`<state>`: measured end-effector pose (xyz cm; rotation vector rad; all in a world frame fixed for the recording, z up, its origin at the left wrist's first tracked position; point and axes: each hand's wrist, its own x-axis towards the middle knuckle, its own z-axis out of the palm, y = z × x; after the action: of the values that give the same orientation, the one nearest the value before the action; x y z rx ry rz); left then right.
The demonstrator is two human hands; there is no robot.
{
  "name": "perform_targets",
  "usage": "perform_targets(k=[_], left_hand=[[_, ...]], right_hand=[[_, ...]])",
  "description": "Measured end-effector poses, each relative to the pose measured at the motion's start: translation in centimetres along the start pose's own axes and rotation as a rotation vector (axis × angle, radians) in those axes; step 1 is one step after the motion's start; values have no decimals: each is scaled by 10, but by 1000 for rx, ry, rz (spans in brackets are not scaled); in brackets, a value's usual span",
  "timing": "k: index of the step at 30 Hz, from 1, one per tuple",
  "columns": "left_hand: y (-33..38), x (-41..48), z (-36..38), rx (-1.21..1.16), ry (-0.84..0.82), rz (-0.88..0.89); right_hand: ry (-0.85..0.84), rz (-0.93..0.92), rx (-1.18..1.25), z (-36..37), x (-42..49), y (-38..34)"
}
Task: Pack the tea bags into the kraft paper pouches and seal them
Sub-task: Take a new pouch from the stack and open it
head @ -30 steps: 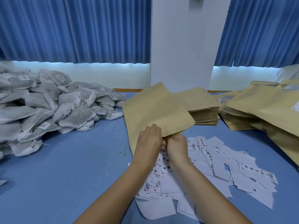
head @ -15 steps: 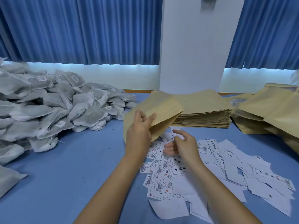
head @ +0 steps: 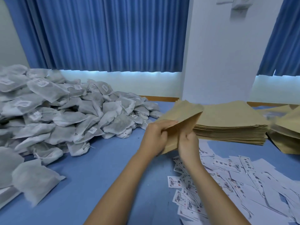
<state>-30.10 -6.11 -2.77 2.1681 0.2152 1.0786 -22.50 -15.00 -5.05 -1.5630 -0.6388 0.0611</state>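
- Two hands meet over the middle of the blue bench (head: 90, 176), holding one kraft paper pouch (head: 183, 114) lifted clear of the surface.
- The left hand (head: 155, 137) has its grip closed on the pouch's left edge, with the fingers curled over the top of the paper.
- The right hand (head: 188, 143) grips the pouch lower down on the near side, fingers bent against the paper and touching the left hand.
- The pouch tilts up and away from the person and is bowed along a crease. I cannot tell whether its mouth is open.
- Just behind it, to the right, sits a thick stack of flat pouches (head: 230, 124), edges squared, resting on the bench.
- Further right, at the edge of view, lie some bulkier pouches (head: 289, 127), partly blurred.
- The tea bags (head: 65, 114) are heaped in a big grey-white pile on the left of the bench, well apart from the hands. Many carry small white tags.
- One loose tea bag (head: 35, 181) lies flat near the front left corner.
- Printed slips (head: 227, 184) are scattered over the bench under and to the right of the right forearm, overlapping one another.
- Behind the bench hangs a blue curtain (head: 105, 34), broken by a white pillar (head: 227, 54).
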Motion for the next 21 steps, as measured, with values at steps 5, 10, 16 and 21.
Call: perform_targets(k=[5,10,16,21], left_hand=[[-31,28,-54,-576,-182,-314],[-113,68,-100,696,39,-463],[-177,71,-91,1175,-460,-557],[-173,51,-58,1125,-281,-452]], right_hand=[[29,63,-177,12,9,14],[214,146,-85,1,16,17],[237,181,-26,10,17,19],[260,213,7,6,19,18]])
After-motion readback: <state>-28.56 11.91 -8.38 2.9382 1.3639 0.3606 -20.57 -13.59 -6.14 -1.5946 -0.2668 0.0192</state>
